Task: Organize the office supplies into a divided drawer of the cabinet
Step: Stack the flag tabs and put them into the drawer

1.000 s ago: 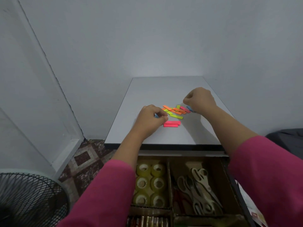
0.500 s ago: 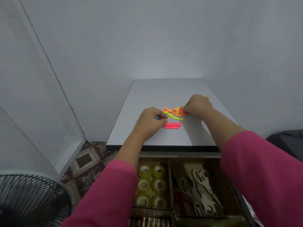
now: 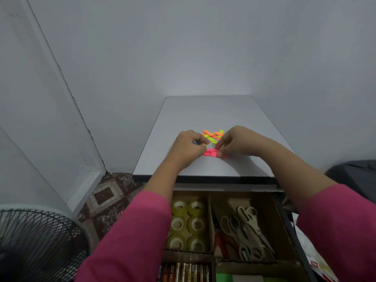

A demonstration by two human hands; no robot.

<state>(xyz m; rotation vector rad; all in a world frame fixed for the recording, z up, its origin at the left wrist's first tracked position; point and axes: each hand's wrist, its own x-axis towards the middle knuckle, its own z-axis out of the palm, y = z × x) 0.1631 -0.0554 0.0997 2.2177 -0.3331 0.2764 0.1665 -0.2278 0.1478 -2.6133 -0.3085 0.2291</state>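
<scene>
Pale grey table (image 3: 207, 117) in a corner of plain grey walls. Open brown cardboard-divided drawer (image 3: 210, 210) below — six clear tape rolls (image 3: 188, 224). Right hand (image 3: 234, 142) pinching flat pink paper strips (image 3: 211, 153), long axis left-right, near the table's front. Left hand (image 3: 188, 146) curled on a small blue piece (image 3: 195, 142).

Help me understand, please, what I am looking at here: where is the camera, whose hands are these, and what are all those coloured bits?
There is no machine here: a person in pink sleeves wears one wide-angle camera on the head, looking down at both hands. The left hand pinches something small and blue. The right hand has its fingers on the pink sticky strips lying on the grey cabinet top. Behind them lies a loose pile of orange and green strips. Below, the open divided drawer already holds tape rolls in one compartment and scissors in the next. A fan stands on the floor at left.
</scene>
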